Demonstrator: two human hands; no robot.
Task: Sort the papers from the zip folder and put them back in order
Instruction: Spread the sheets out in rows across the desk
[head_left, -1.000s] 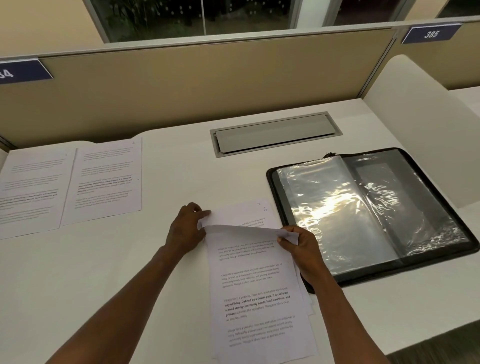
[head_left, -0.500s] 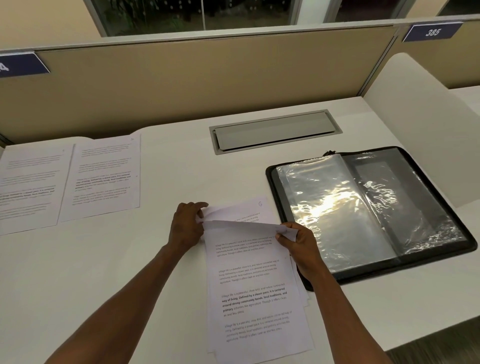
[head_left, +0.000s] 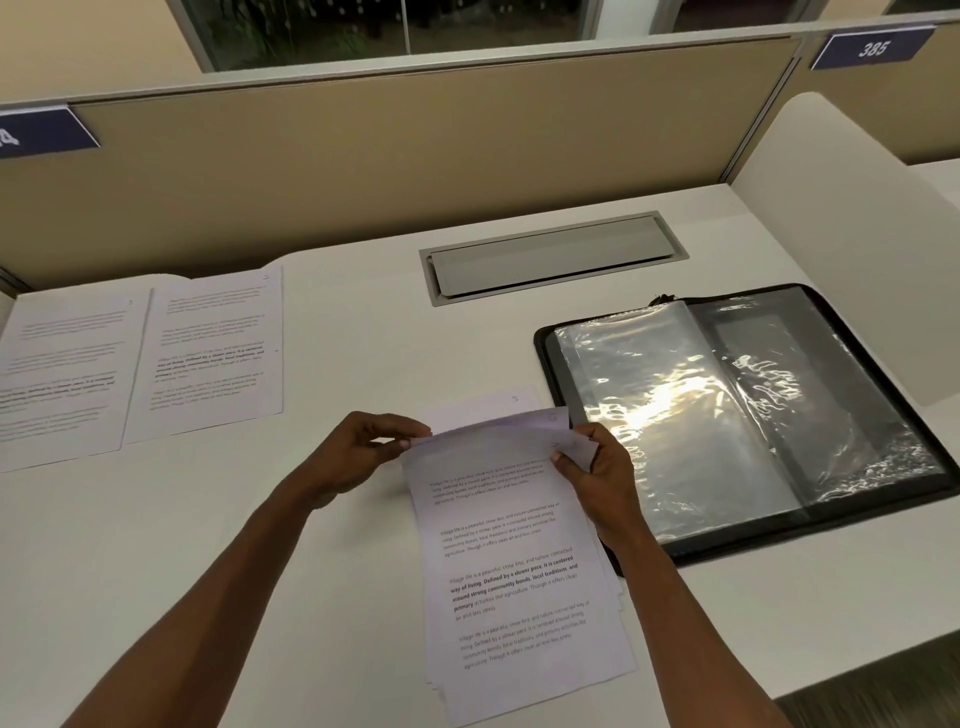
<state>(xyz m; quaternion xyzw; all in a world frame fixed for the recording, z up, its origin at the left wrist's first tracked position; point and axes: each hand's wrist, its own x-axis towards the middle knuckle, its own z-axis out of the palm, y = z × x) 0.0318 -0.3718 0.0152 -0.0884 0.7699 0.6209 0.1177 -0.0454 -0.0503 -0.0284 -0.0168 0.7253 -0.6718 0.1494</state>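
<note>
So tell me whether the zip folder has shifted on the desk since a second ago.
No. The zip folder sits at the same spot just right of and nearer than the grey cable hatch; only the camera view has drifted slightly.

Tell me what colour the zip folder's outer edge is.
Black, seen in the head view: the zip folder lies open, clear plastic sleeves inside.

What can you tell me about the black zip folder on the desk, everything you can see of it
The black zip folder lies open and flat on the white desk, right of the paper stack. A zip runs round its dark rim, with a pull at the far edge. Inside are clear, crinkled plastic sleeves that glare under the light; they look empty. One sleeve is turned to the left. The stack's right edge overlaps the folder's near left corner, by the right hand.
</note>
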